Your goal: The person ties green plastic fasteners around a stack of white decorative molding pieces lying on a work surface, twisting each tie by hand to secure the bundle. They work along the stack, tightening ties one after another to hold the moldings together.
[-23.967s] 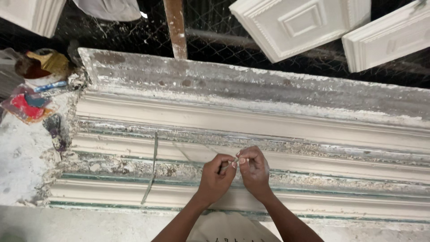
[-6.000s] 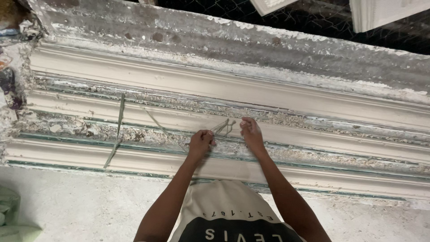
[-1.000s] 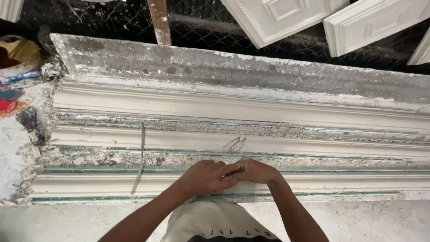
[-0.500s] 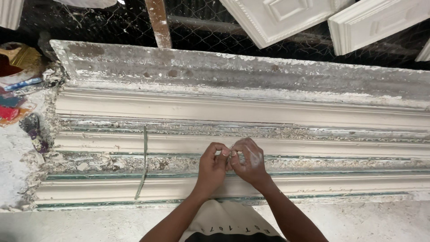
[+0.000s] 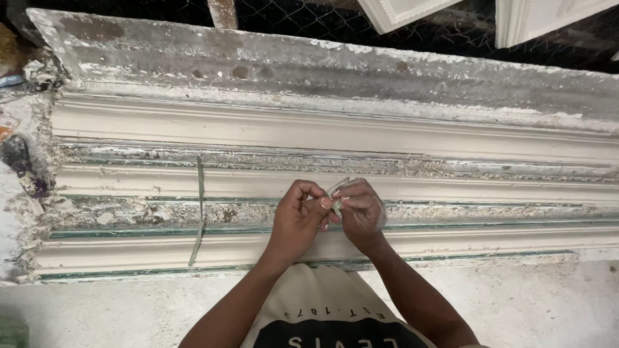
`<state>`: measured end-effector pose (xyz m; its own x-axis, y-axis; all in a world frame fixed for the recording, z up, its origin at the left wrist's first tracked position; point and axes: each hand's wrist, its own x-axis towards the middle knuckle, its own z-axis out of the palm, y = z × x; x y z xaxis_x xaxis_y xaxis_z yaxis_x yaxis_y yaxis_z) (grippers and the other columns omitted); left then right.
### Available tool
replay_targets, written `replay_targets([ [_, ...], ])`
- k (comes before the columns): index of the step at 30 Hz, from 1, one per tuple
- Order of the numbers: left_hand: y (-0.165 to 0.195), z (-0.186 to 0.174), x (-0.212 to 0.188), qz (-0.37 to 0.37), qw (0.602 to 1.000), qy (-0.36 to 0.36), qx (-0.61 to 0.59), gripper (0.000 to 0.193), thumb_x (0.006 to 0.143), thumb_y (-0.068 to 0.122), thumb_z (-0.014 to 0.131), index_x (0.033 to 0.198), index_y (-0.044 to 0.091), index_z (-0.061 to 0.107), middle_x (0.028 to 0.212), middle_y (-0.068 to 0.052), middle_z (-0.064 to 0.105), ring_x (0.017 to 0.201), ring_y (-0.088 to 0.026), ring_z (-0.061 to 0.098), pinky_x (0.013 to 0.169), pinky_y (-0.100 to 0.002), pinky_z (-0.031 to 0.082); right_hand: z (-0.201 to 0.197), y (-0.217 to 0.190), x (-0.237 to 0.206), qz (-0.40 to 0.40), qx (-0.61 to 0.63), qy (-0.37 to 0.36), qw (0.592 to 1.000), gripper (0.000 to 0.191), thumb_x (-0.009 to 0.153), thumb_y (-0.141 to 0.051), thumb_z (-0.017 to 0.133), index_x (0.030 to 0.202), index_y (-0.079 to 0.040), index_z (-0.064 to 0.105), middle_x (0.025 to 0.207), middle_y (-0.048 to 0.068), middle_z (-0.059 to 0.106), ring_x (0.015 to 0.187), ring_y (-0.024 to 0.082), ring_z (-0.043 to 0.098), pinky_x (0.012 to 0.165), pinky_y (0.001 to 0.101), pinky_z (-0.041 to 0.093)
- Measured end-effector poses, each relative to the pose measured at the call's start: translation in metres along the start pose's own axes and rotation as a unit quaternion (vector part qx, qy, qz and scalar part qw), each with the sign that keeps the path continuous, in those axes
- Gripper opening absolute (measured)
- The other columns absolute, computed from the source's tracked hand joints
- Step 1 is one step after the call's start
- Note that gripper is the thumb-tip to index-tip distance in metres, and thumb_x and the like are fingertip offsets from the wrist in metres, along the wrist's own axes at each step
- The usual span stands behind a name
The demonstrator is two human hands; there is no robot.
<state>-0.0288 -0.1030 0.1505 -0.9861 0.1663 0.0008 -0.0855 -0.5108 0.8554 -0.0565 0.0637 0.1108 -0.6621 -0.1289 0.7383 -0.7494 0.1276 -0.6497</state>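
Observation:
A long plaster cornice mould (image 5: 322,129) with ridged white channels runs across the view. My left hand (image 5: 298,216) and my right hand (image 5: 362,209) meet over its lower ridges, fingertips pinched together on a small pale wire or fibre piece (image 5: 337,193). Both hands hover just above the mould's surface near its front edge. A thin greenish strip (image 5: 198,209) lies across the ridges to the left of my hands.
Crusted plaster covers the mould's far rim (image 5: 322,58) and the bench at the left (image 5: 19,193). Wire mesh and white moulded panels (image 5: 412,9) stand behind. A rough grey floor (image 5: 548,303) lies in front.
My hands lifted from the mould's front ridge and came together, pinching the small piece between the fingertips. The view moved closer.

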Motion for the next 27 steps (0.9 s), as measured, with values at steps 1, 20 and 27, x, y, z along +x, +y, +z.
replay_targets([
  [1,0.000,-0.001,-0.001,0.004,1.000,-0.008,0.010,0.014,0.102,0.015,0.064,0.106,0.003,0.057,0.094,-0.005,0.065,0.078,-0.011,0.071,0.060,-0.023,0.052,0.001,0.000,-0.001,-0.003,-0.004,0.006,1.000,0.024,0.099,0.007,0.065,0.108,-0.012,0.052,0.104,0.010,0.070,0.095,0.021,0.070,0.080,0.0325,0.059],
  [20,0.016,0.005,-0.015,0.240,0.910,0.060,0.332,0.014,0.103,0.004,0.065,0.114,-0.002,0.070,0.123,-0.012,0.055,0.101,-0.018,0.067,0.084,-0.031,0.057,0.011,-0.029,0.015,0.143,0.028,-0.023,0.989,0.013,0.101,0.004,0.064,0.110,-0.006,0.067,0.107,0.013,0.071,0.104,0.024,0.073,0.086,0.0332,0.062],
  [27,0.013,0.000,-0.016,0.237,0.919,-0.005,0.314,0.013,0.107,0.006,0.058,0.112,-0.003,0.064,0.132,-0.013,0.047,0.107,-0.019,0.058,0.094,-0.031,0.051,0.007,-0.030,0.016,0.205,0.061,-0.057,0.975,0.009,0.104,-0.002,0.061,0.112,-0.004,0.064,0.109,0.008,0.067,0.102,0.015,0.066,0.089,0.0272,0.056],
])
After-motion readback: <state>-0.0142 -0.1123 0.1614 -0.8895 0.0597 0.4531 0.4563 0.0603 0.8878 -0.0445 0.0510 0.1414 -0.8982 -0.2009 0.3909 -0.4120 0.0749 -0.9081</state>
